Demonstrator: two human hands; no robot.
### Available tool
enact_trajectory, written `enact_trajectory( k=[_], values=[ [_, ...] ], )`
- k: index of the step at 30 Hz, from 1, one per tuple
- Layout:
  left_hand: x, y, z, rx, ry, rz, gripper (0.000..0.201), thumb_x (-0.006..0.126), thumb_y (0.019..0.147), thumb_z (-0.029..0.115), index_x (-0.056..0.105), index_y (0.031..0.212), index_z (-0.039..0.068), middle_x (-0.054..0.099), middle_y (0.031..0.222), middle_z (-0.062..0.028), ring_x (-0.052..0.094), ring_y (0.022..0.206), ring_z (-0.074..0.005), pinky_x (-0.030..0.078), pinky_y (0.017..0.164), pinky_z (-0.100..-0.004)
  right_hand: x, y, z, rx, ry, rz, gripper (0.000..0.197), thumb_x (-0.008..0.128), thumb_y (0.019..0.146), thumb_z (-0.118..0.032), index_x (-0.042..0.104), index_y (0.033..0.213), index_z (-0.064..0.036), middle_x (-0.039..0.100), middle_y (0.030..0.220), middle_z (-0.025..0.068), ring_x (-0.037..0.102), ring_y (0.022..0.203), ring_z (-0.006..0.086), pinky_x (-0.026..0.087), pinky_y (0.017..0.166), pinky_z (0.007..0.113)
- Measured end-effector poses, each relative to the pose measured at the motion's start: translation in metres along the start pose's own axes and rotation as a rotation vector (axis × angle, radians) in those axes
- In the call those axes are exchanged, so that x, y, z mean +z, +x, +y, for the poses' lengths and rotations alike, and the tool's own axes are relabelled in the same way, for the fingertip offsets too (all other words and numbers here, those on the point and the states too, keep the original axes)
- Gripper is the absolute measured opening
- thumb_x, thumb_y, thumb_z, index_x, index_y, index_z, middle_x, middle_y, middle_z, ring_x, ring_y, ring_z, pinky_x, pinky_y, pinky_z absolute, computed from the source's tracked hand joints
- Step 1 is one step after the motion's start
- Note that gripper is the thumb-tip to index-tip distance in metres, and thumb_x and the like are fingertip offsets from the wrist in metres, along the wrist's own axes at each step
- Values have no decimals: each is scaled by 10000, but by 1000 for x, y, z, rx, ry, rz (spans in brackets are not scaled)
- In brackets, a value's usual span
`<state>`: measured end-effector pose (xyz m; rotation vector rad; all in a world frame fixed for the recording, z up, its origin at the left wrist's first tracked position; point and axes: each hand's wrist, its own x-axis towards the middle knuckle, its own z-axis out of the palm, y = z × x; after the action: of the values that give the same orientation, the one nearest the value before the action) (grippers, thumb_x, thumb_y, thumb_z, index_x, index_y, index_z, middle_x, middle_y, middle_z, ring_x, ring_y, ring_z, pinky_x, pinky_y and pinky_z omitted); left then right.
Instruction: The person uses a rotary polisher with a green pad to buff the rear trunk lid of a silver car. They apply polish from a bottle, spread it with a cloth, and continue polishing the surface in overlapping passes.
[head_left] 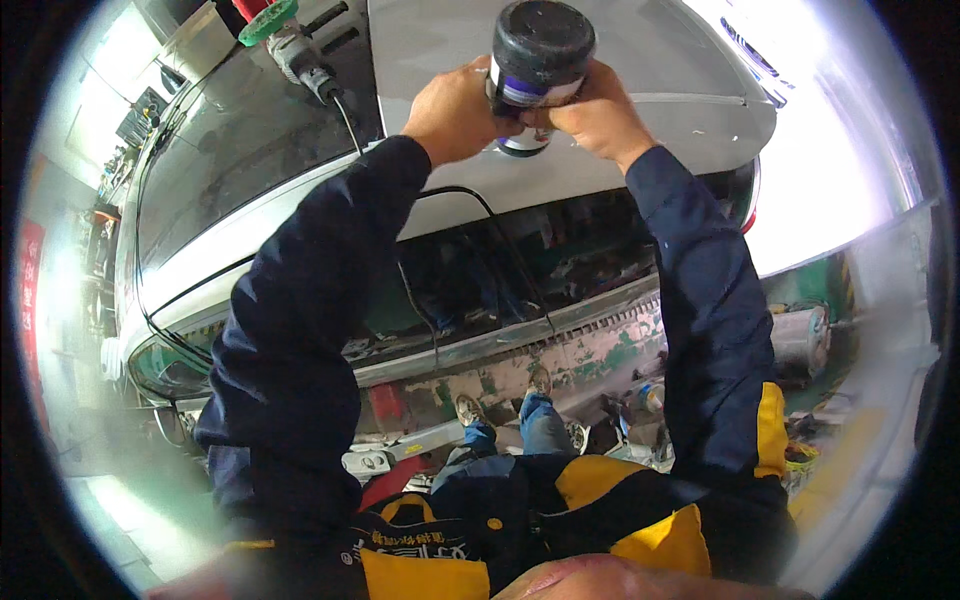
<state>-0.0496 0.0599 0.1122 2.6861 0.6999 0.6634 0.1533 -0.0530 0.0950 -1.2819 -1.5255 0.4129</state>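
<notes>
Over the pale car panel (660, 60), a dark bottle (545, 50) with a white and purple label is held between my two hands, its black rounded end toward me. My left hand (460, 112) is closed around its left side. From the right, my right hand (605, 112) grips it, fingers curled beneath. Another white and purple labelled part shows just below the fingers; I cannot tell whether it belongs to the same bottle. Some fingers are hidden behind the bottle.
A polisher (290, 55) with a green pad rests on the dark car glass (240, 150) at the far left. Its black cord (345, 125) trails over the car. At the right, a grey cylinder (803, 340) lies near floor clutter. A red banner (32, 310) hangs at the left edge.
</notes>
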Motion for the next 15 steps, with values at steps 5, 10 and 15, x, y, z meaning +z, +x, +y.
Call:
enact_trajectory(
  k=[5, 10, 15],
  values=[
    [-1, -91, 11, -216, -378, 207, 766, 936, 830, 325, 620, 1428, -34, 715, 1338, -238, 720, 1209, -358, 552, 1060, -418, 8, -48, -35, -24, 92, 304, 426, 938, 803, -78, 761, 1185, -15, 815, 1112, 92, 765, 993, 199, 613, 947, 372],
    [38, -205, 35, -440, -1656, 94, 793, 837, 932, 555, 603, 1423, -21, 733, 1184, -150, 635, 808, -181, 530, 743, -335, 117, -103, -72, 32, 963, 600, 493, 885, 887, -76, 672, 1330, -39, 728, 1237, 63, 708, 1159, 229, 587, 1006, 421],
    [38, -274, 4, -388, -2017, 579, 753, 843, 907, 609, 623, 1342, 35, 682, 1066, -59, 603, 840, -152, 515, 736, -326, 229, -146, -104, 321, 1080, 273, 586, 960, 851, -186, 675, 1348, -60, 720, 1263, 57, 690, 1175, 216, 563, 1052, 397]
  ],
)
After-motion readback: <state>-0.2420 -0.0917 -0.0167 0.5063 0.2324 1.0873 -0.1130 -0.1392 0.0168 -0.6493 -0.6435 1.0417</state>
